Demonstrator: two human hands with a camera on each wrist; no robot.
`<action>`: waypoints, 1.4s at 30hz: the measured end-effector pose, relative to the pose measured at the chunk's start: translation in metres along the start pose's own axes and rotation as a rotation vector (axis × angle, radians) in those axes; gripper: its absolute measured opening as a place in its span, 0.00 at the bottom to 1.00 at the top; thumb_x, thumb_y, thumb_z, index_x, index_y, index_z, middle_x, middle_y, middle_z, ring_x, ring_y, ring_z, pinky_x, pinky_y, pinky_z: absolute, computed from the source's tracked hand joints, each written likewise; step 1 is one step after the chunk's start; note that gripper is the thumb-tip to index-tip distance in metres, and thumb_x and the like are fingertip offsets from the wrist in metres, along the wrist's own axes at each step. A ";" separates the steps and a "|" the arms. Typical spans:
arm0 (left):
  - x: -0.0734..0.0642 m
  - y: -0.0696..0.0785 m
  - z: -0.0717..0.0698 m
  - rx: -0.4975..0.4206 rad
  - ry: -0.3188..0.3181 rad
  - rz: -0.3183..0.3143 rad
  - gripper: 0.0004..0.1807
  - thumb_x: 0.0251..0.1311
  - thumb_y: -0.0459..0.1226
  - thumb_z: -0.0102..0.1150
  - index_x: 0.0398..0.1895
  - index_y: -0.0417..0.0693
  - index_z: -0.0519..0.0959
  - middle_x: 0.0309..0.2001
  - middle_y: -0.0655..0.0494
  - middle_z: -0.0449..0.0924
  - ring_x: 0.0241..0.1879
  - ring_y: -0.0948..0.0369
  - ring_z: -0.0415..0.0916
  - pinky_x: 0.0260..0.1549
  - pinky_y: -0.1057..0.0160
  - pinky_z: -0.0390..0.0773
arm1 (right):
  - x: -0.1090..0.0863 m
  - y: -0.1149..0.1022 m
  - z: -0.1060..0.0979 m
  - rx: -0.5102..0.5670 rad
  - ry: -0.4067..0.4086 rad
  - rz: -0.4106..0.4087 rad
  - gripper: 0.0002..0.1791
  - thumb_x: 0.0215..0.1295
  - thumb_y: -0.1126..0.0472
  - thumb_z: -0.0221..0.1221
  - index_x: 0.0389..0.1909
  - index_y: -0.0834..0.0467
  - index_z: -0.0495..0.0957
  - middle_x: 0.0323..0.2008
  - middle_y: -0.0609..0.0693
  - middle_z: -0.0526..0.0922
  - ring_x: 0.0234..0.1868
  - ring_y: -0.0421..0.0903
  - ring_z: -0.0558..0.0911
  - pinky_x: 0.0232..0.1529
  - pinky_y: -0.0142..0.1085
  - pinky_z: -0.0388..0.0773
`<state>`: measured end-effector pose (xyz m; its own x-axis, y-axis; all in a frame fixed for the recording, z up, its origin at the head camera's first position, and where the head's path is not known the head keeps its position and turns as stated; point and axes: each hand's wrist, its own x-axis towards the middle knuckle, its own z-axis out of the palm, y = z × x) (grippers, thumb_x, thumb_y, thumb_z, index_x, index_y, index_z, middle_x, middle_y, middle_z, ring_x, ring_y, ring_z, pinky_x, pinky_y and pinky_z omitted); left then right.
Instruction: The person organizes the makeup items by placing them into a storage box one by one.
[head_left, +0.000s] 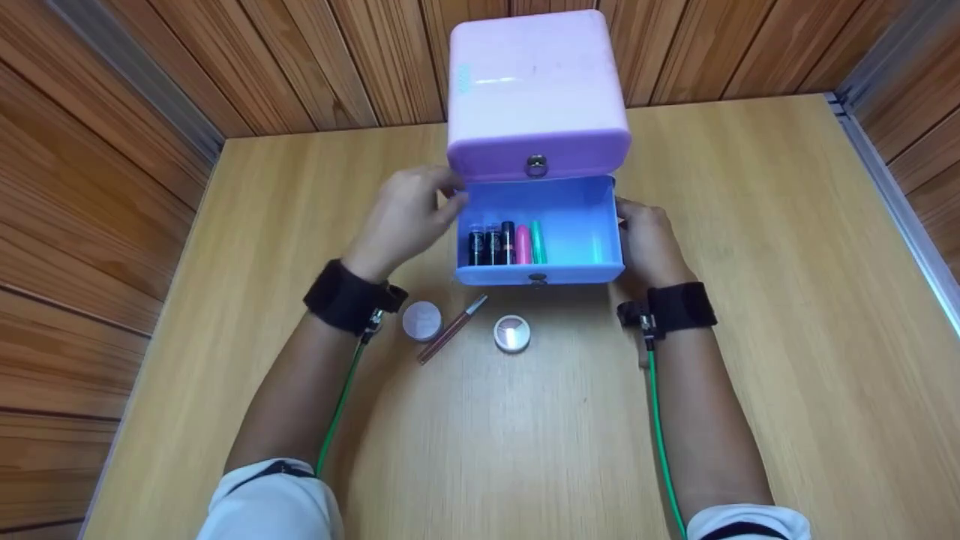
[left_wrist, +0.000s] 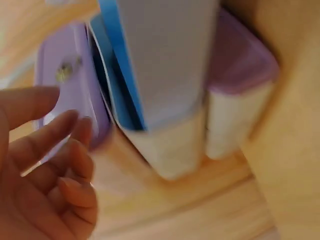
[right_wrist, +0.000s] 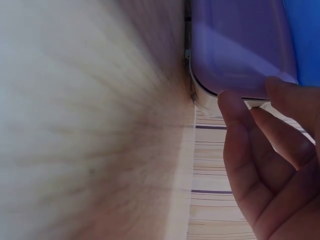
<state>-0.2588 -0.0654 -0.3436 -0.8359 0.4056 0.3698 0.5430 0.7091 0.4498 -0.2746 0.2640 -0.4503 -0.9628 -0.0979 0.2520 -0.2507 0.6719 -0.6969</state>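
Observation:
A small chest of drawers (head_left: 538,82) with a pink top and purple front stands at the back of the table. Its blue drawer (head_left: 577,217) is pulled out, with black tubes (head_left: 492,246), a pink tube (head_left: 523,246) and a green tube (head_left: 538,244) along the front. My left hand (head_left: 412,214) is beside the drawer's left wall, fingers loosely bent and holding nothing; the left wrist view shows the space between thumb and fingers. My right hand (head_left: 649,240) is at the right side, its fingertips (right_wrist: 231,100) right at the edge of a lower purple drawer (right_wrist: 240,45).
In front of the chest lie a round lidded jar (head_left: 421,321), a slim lip gloss tube (head_left: 453,330) and a round white compact (head_left: 511,334). Wood-plank walls (head_left: 390,60) stand behind and at the sides. Green cables (head_left: 656,427) run from both wrist straps.

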 end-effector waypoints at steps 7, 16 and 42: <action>-0.001 -0.022 0.020 -0.150 0.262 -0.033 0.13 0.69 0.41 0.56 0.46 0.41 0.84 0.37 0.54 0.84 0.34 0.64 0.78 0.33 0.66 0.77 | -0.005 0.007 -0.010 -0.010 0.036 0.013 0.13 0.64 0.71 0.57 0.46 0.59 0.84 0.40 0.53 0.86 0.37 0.48 0.82 0.38 0.44 0.76; 0.015 -0.010 0.034 -0.450 0.417 0.024 0.19 0.72 0.40 0.51 0.63 0.44 0.76 0.60 0.52 0.76 0.52 0.62 0.77 0.46 0.62 0.78 | -0.009 0.011 -0.019 0.025 0.038 0.084 0.10 0.64 0.71 0.56 0.41 0.60 0.84 0.35 0.53 0.85 0.34 0.46 0.78 0.36 0.39 0.74; 0.018 0.027 0.028 -0.637 0.185 -0.120 0.21 0.73 0.31 0.43 0.68 0.46 0.70 0.73 0.47 0.55 0.67 0.60 0.62 0.52 0.65 0.75 | -0.086 -0.029 -0.105 -0.319 -0.066 0.119 0.30 0.71 0.39 0.51 0.54 0.60 0.81 0.26 0.53 0.83 0.19 0.47 0.74 0.15 0.35 0.66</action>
<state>-0.2613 -0.0230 -0.3478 -0.8968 0.1991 0.3951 0.4356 0.2414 0.8672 -0.1745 0.3299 -0.3818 -0.9905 -0.0454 0.1302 -0.1021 0.8760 -0.4715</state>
